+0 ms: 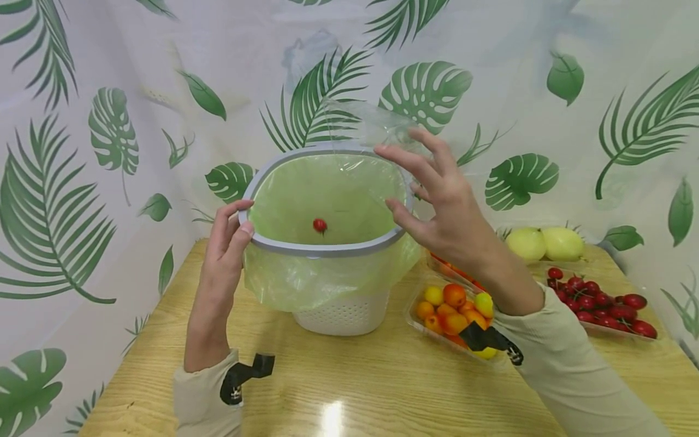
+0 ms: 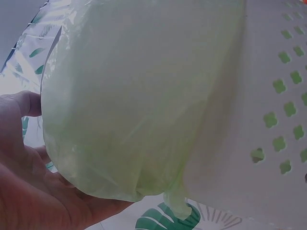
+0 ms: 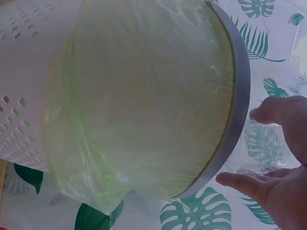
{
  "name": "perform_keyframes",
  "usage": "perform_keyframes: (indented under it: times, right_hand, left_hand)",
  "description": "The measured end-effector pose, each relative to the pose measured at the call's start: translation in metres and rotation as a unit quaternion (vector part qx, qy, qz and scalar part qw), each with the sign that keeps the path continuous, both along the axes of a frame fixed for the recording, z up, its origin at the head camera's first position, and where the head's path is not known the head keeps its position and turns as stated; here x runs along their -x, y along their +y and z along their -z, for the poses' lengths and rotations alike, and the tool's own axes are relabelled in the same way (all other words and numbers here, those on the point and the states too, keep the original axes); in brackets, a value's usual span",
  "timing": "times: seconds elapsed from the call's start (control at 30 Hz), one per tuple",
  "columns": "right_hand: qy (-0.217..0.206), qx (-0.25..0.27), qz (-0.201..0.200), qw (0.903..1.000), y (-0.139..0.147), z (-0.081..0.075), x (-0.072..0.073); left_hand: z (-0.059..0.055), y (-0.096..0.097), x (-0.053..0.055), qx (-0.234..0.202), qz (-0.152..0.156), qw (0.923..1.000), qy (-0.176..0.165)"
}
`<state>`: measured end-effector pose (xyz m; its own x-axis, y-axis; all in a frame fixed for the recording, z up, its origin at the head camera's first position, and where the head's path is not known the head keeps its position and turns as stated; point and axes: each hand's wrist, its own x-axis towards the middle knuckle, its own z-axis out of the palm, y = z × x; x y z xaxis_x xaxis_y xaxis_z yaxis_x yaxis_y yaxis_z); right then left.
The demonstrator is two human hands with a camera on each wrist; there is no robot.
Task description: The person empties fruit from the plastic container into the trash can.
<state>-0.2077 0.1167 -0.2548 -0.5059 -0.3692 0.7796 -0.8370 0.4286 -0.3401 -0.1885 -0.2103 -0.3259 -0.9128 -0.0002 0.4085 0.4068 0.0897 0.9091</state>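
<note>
A white perforated bin (image 1: 344, 312) with a grey rim (image 1: 327, 250) stands on the table, lined with a thin green bag (image 1: 306, 279) folded over its outside. Inside lies one red cherry tomato (image 1: 319, 225). My left hand (image 1: 221, 261) grips the rim at the left, thumb in front. Over the right part of the opening, my right hand (image 1: 437, 188) holds a clear plastic container (image 1: 360, 130) between spread fingers and thumb. The right wrist view shows that clear container (image 3: 264, 146) between thumb and fingers, beside the rim.
Right of the bin, a clear tray of orange and yellow small tomatoes (image 1: 453, 309) sits partly under my right forearm. Red cherry tomatoes (image 1: 601, 300) fill another tray farther right, with pale yellow-green fruit (image 1: 546, 244) behind them. A leaf-patterned sheet (image 1: 338, 36) hangs behind the wooden table (image 1: 327, 388).
</note>
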Motion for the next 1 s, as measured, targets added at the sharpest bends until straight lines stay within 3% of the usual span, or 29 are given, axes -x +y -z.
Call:
perform_keyframes:
  times: [0.33, 0.6, 0.83, 1.0]
  right_hand:
    - [-0.057, 0.050, 0.000, 0.9971, 0.008, -0.006, -0.014]
    - [-0.102, 0.103, -0.017, 0.9893, 0.037, -0.017, -0.033]
    - [-0.200, 0.208, -0.080, 0.9541, 0.065, -0.012, -0.049]
    - [-0.229, 0.234, -0.088, 0.9407, 0.086, -0.005, -0.065]
  left_hand:
    - [-0.002, 0.000, -0.002, 0.001, -0.003, 1.0000, -0.007]
    - [-0.004, 0.002, 0.000, -0.005, 0.001, 1.0000, 0.006]
    - [-0.003, 0.003, 0.002, -0.006, 0.001, 0.9999, 0.012]
    - [-0.001, 0.002, 0.000, -0.007, -0.003, 1.0000, 0.005]
